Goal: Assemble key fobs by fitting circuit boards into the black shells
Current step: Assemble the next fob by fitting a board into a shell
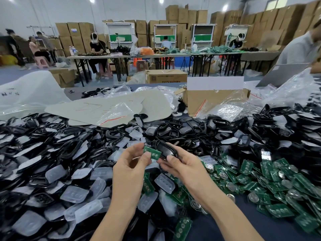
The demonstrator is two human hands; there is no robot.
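Bench (213, 226), left side: heap of black shells (69, 148). Left hand (132, 164): grip pinched on a green circuit board (152, 152), held above the heap, edge touching one black shell (164, 148). Right hand (184, 164): grip curled round that shell. Right side: loose green boards (260, 180), piled.

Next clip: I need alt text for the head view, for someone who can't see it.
A left hand pinches a green circuit board against a black shell gripped by the right hand. Heaps of black shells and translucent button pads lie on the left, loose green boards on the right, a cardboard box behind.
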